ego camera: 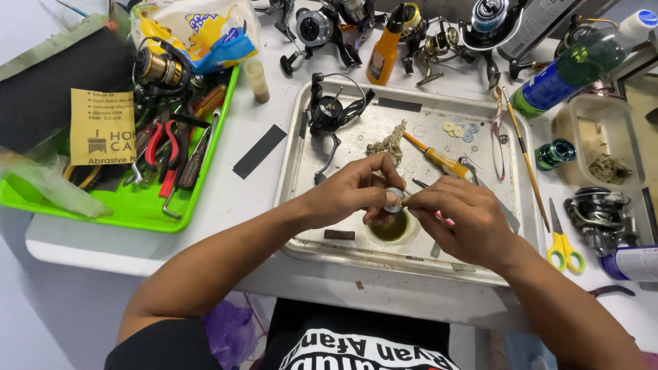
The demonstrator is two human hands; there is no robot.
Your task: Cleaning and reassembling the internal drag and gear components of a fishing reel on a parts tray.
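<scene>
My left hand and my right hand meet over a worn metal tray, both pinching a small round silver part. Just below the part sits a small round cup of dark yellowish liquid. A black fishing reel body lies at the tray's far left. A yellow-handled screwdriver lies beyond my right hand, with a clump of dirty fibre and a few small washers near it.
A green tray at left holds pliers, tools, a reel and sandpaper. Several reels, an orange bottle and a green spray can line the far edge. Yellow scissors, a clear tub and another reel lie at right.
</scene>
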